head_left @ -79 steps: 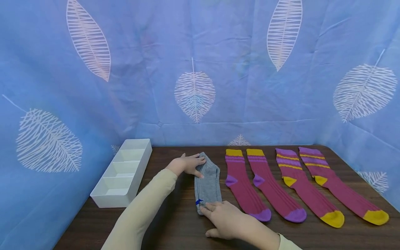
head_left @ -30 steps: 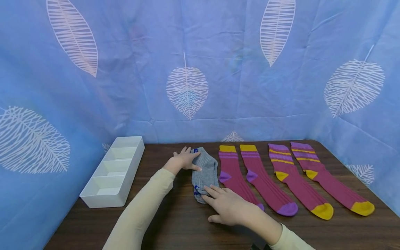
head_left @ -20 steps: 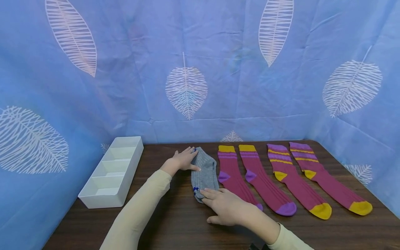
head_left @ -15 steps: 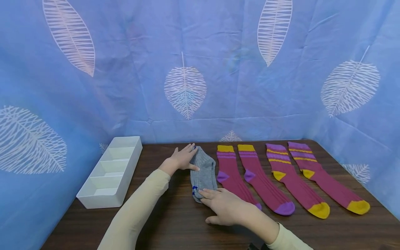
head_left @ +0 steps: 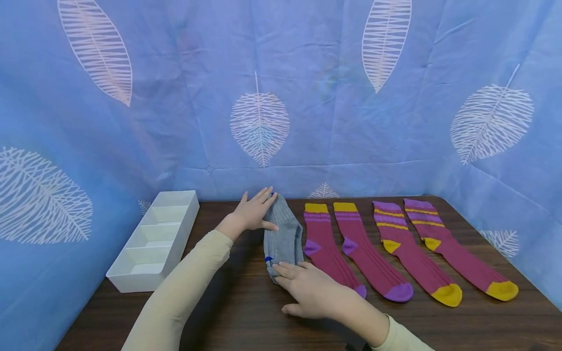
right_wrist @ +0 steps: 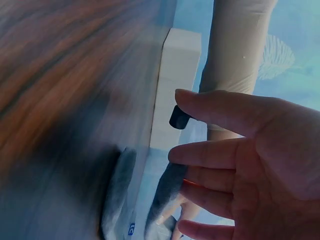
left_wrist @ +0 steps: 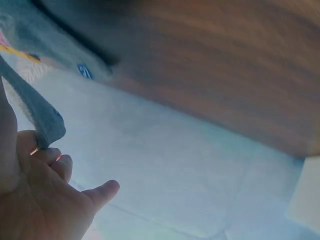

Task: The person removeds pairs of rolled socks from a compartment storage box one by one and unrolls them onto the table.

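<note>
A pair of grey ankle socks with blue marks is in front of me, one over the other. My left hand holds the cuff end of the upper grey sock, other fingers spread. In the left wrist view that sock is raised clear of the lower grey sock. My right hand is at the toe end, thumb apart. In the right wrist view the raised sock meets the index and middle fingertips, above the other sock on the table.
A white divided box stands at the left. To the right lie two maroon socks with yellow cuffs and purple toes, then two striped maroon socks with yellow toes. Blue leaf-print cloth hangs behind the dark wooden table.
Both hands first touch the grey socks on the table, and blue marks show at both ends. Now the upper sock is lifted, with my left hand farther back and higher.
</note>
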`<state>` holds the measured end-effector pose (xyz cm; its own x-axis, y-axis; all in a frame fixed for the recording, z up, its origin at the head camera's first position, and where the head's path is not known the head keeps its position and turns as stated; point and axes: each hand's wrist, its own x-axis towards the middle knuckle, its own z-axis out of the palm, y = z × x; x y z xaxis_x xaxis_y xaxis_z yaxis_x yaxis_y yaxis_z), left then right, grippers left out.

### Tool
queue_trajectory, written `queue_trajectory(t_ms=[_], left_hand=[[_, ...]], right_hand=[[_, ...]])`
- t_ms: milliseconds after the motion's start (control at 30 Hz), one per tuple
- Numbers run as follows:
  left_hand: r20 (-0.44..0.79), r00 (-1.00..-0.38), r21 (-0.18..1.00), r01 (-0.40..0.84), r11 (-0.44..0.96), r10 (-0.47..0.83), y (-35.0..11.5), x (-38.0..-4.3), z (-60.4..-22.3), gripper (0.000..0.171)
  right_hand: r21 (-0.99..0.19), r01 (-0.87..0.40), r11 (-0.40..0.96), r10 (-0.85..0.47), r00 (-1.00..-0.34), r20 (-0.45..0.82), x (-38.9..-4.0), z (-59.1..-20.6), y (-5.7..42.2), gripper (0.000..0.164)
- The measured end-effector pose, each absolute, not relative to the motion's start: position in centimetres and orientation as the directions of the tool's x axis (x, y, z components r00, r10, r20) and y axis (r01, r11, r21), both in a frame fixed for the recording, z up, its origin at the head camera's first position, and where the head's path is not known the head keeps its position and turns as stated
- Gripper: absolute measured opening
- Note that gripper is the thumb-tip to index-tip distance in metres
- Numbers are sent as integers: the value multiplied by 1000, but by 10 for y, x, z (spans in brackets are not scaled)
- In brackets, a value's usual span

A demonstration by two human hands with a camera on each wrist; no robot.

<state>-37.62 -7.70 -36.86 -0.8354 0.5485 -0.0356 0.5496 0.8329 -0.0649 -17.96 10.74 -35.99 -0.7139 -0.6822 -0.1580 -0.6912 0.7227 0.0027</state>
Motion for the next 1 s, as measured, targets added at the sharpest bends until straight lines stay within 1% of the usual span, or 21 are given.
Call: queue_trajectory(t_ms=[267, 533, 733, 867, 1000], left_hand=[[-22, -857, -77, 515, 854, 515, -104, -372, -362, 104], [-34, -881, -82, 474, 877, 473, -133, -367, -364, 103], [-84, -897, -94, 441, 893, 434, -152, -366, -378, 101], [-123, -898, -114, 436, 893, 423, -159, -367, -393, 100], [-155, -899, -112, 428, 897, 410, -162, -366, -401, 97]], right_hand=[[45, -697, 716, -685, -714, -148, -175, -356, 84, 63], [75, -721, 688, -708, -691, -148, -180, -360, 59, 62], [72, -727, 683, -706, -683, -188, -184, -366, 41, 62], [58, -722, 689, -693, -681, -237, -186, -372, 34, 63], [61, -732, 679, -697, -669, -259, -188, -380, 32, 62]])
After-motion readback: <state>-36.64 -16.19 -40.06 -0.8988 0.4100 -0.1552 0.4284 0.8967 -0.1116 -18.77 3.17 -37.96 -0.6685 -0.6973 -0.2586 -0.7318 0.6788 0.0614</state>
